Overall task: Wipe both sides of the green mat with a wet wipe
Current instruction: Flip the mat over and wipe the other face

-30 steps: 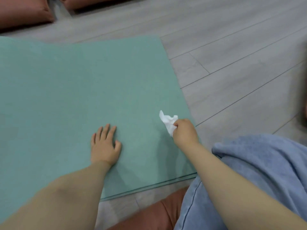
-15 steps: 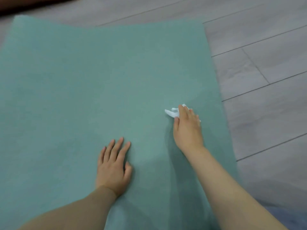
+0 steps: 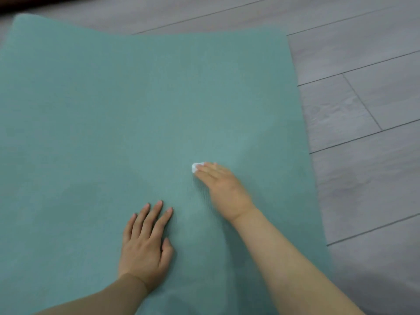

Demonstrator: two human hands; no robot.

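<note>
Compared with half a second ago, the right hand [image 3: 223, 189] has slid left and toward the middle of the green mat [image 3: 136, 110], away from the mat's right edge, and less of the wet wipe [image 3: 195, 167] shows: then a crumpled white corner stuck out ahead of the fingers, now only a small white lump peeks out by the fingertips. A second ago that hand pinched the wipe in a loose fist, lifted near the right edge; now it lies flat, fingers straight and close together, pressing the wipe down onto the mat. The left hand [image 3: 145, 244] has hardly shifted; it rests palm down on the mat, fingers straight and slightly spread, thumb tucked beside the palm, holding nothing. It lies nearer the person than the right hand and to its left, a strip of bare mat between them.

The mat fills most of the view, lying on the floor [image 3: 363, 110], its right edge running down the frame and its far edge rounded at the left corner. It is a soft teal green with a fine, matt, woven-looking grain, and faint shallow folds show around the right hand. The floor is grey wood-grain planks with thin dark seams. The wipe looks damp and bunched, its full shape hidden under the fingers
</note>
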